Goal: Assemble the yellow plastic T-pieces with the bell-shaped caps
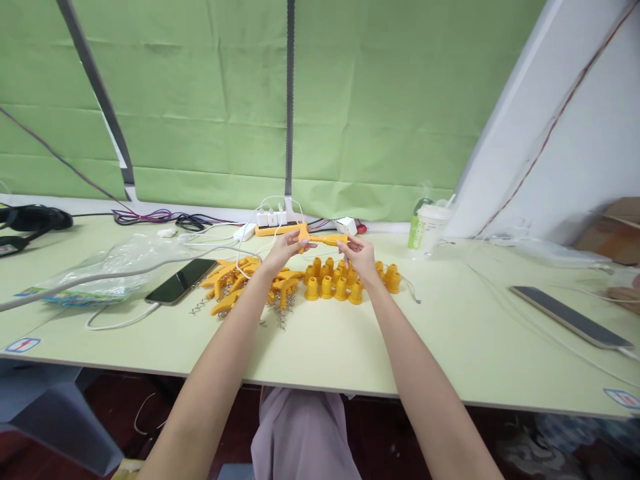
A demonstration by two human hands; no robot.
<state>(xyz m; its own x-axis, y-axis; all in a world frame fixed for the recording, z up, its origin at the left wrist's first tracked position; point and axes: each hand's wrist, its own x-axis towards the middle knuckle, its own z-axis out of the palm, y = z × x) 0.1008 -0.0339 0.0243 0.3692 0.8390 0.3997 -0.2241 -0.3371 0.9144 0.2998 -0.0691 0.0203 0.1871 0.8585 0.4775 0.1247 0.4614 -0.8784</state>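
Observation:
Raised over the table, my left hand pinches the yellow handle of a corkscrew. My right hand grips a yellow plastic sleeve in line with it, at the corkscrew's right end. Whether the screw sits inside the sleeve is too small to tell. Below and left of my hands lies a heap of yellow-handled corkscrews with bare metal spirals. Several more yellow sleeves stand upright in rows under my right hand, some hidden behind my wrist.
A black phone on a white cable and a clear plastic bag lie to the left. Behind is an orange power strip with plugs. A drink cup stands back right; another phone lies far right.

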